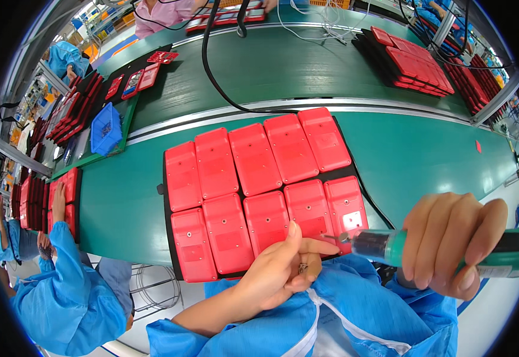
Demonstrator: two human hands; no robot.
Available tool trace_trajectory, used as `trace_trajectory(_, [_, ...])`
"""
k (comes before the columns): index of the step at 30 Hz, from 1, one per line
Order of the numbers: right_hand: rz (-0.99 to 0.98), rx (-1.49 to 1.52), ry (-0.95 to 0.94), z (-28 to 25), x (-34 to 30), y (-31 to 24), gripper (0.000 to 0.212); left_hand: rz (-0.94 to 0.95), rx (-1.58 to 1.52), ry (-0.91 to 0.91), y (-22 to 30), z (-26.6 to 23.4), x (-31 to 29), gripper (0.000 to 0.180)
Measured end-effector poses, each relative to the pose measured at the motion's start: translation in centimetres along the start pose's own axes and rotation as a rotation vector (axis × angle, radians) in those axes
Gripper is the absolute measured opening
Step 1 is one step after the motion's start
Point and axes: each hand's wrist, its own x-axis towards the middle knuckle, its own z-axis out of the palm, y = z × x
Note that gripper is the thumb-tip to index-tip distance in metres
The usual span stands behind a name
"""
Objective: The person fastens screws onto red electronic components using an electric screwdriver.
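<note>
My right hand (450,244) is wrapped round a green electric screwdriver (378,246), held level with its bit pointing left. The bit's tip comes close to the fingertips of my left hand (280,265). That hand is half closed, palm up, with small metal screws (303,268) in its curled fingers. Just beyond both hands lies a black tray (241,191) bearing two rows of red plastic casings (253,157), with small screw holes showing in them. My left hand partly covers the near-row casings.
A black cable (212,65) hangs over the green bench (414,160) and runs behind the tray. Stacked red casings (414,62) sit on the far belt. At the left are a blue bin (106,129) and a co-worker in a blue sleeve (69,256), hand on red casings.
</note>
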Motion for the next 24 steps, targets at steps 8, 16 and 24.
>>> trace_trajectory(8, [0.312,0.016,0.126,-0.7,-2.0,1.9,0.025,0.105,-0.219,0.028,-1.7,-1.5,-2.8,0.021])
trace_trajectory(16, [0.348,-0.033,0.003,-0.6,-1.9,2.4,0.026,0.070,-0.411,-0.054,-1.5,-2.8,-3.0,0.027])
trace_trajectory(24, [0.313,-0.096,-0.071,-0.8,-2.0,2.8,0.027,0.043,-0.212,0.068,-1.1,-1.8,-3.0,0.027])
